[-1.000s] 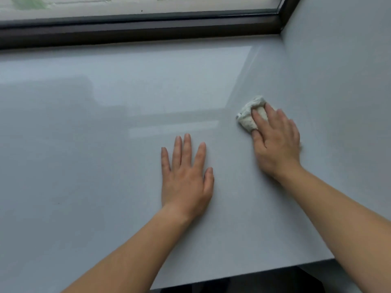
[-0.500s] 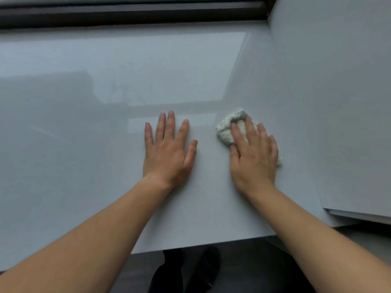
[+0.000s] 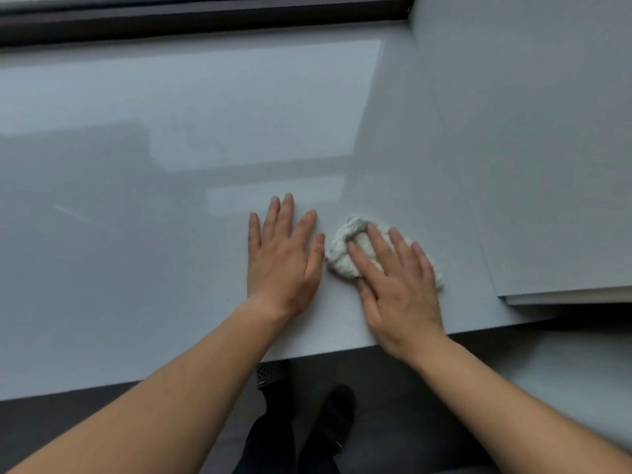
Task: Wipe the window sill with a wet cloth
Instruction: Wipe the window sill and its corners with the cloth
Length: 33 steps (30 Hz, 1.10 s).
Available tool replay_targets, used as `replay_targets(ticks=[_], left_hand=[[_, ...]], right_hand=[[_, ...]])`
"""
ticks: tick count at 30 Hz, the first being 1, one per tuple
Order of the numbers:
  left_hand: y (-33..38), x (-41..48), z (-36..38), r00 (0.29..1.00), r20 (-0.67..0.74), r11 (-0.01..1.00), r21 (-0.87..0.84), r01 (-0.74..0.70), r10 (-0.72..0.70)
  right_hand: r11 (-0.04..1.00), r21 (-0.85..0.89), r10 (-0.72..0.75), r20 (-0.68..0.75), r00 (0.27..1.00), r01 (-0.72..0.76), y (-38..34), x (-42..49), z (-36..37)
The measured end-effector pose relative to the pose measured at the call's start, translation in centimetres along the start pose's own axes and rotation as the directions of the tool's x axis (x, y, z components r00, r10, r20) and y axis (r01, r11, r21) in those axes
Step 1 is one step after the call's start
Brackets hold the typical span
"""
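Note:
A wide, glossy pale grey window sill (image 3: 143, 234) fills most of the view. A crumpled white cloth (image 3: 345, 249) lies on it near the front edge, right of centre. My right hand (image 3: 396, 285) presses flat on the cloth with straight fingers, covering its right part. My left hand (image 3: 284, 258) rests flat on the bare sill just left of the cloth, fingers spread, its thumb almost touching the cloth.
A dark window frame (image 3: 205, 18) runs along the sill's far edge. A grey side wall (image 3: 530, 131) rises at the right, ending in a corner edge (image 3: 561, 297). Below the sill's front edge are a dark floor and my dark shoes (image 3: 337, 415).
My right hand has slid the cloth from the sill's right corner toward me and leftward, ending beside my left hand. The view has tilted down, so the floor and shoes show.

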<state>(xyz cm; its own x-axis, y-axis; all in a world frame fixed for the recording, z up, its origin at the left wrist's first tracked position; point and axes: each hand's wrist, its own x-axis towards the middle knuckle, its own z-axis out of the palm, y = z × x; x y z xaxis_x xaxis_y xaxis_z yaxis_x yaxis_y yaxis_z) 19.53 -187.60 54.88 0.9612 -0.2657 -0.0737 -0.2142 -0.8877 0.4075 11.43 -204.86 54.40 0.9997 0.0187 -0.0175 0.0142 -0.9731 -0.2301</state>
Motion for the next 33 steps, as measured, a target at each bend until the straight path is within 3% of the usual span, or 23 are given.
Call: replay_targets(ticks=[2, 4, 9, 14, 15, 18, 21, 26, 33], left_hand=[[-0.2, 0.1, 0.1, 1.000, 0.004, 0.999, 0.052, -0.001, 0.000], [-0.2, -0.4, 0.1, 1.000, 0.012, 0.996, 0.084, -0.009, 0.008], [-0.5, -1.6, 0.5, 1.000, 0.023, 0.991, 0.134, -0.014, 0.011], [-0.9, -1.8, 0.5, 0.999, 0.031, 0.988, 0.156, -0.015, 0.010], [-0.9, -1.9, 0.5, 0.999, 0.036, 0.988, 0.154, -0.016, 0.010], [-1.0, -1.9, 0.2, 0.998, 0.057, 0.991, 0.134, -0.014, 0.007], [-0.8, -1.5, -0.4, 1.000, 0.017, 0.994, 0.113, 0.008, -0.010], [-1.1, 3.0, -1.4, 0.999, -0.029, 0.996, 0.087, -0.026, 0.029], [-2.7, 11.6, -2.5, 0.998, 0.003, 0.989, 0.133, -0.062, 0.063]], right_hand=[[0.991, 0.013, -0.135, 0.072, 0.988, 0.135, 1.4, -1.2, -0.4], [0.989, -0.001, -0.145, 0.102, 0.984, 0.145, 3.5, -1.5, -0.9], [0.969, 0.031, 0.244, -0.009, 0.970, -0.243, 3.7, -2.1, -1.0], [1.000, 0.004, 0.018, 0.057, 0.998, -0.018, 3.1, -6.1, -0.4], [1.000, 0.008, 0.029, 0.058, 0.998, -0.030, 4.1, -6.1, -0.6], [0.971, 0.052, 0.233, 0.028, 0.972, -0.234, 5.4, -5.5, -1.0], [0.941, 0.026, 0.337, -0.002, 0.941, -0.337, 3.9, -4.6, -0.9], [0.952, -0.007, 0.305, 0.011, 0.952, -0.305, 4.6, 3.4, -1.3], [0.917, -0.030, 0.397, -0.045, 0.917, -0.398, 5.9, 17.2, -0.7]])
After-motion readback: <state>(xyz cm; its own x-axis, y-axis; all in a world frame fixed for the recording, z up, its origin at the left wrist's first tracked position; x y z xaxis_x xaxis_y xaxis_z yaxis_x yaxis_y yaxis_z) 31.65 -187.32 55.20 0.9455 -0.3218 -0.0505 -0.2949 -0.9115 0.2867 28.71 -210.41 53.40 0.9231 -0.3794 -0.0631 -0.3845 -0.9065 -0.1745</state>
